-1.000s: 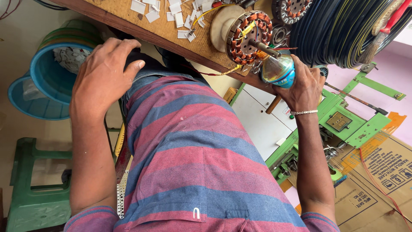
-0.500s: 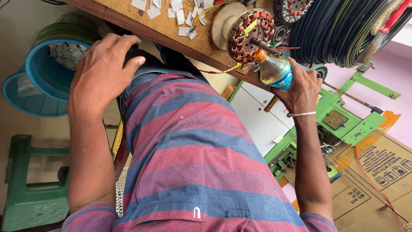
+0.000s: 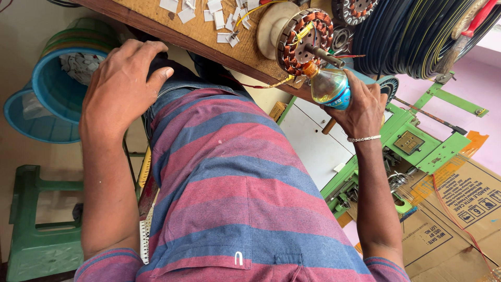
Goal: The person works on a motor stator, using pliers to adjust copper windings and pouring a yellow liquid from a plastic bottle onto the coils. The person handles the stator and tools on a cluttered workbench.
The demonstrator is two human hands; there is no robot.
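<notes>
My right hand point(image 3: 360, 107) grips a small clear plastic bottle point(image 3: 327, 86) with yellowish liquid and a blue label. Its neck is tipped against a motor stator point(image 3: 305, 36) with copper windings and a steel shaft, which lies on the wooden workbench point(image 3: 209, 44). My left hand point(image 3: 122, 86) rests flat on my knee, fingers spread, holding nothing. A striped pink and blue shirt covers my torso in the middle of the view.
White paper slips point(image 3: 216, 13) lie scattered on the bench. Coiled black cables point(image 3: 417, 31) and a second stator point(image 3: 357, 10) sit at the top right. Blue tubs point(image 3: 49, 99) and a green stool point(image 3: 36, 230) stand left. A green machine point(image 3: 417, 143) and cardboard boxes point(image 3: 459, 209) lie right.
The bottle has tipped slightly closer to the stator. My left hand stays on the knee; the view has shifted a little.
</notes>
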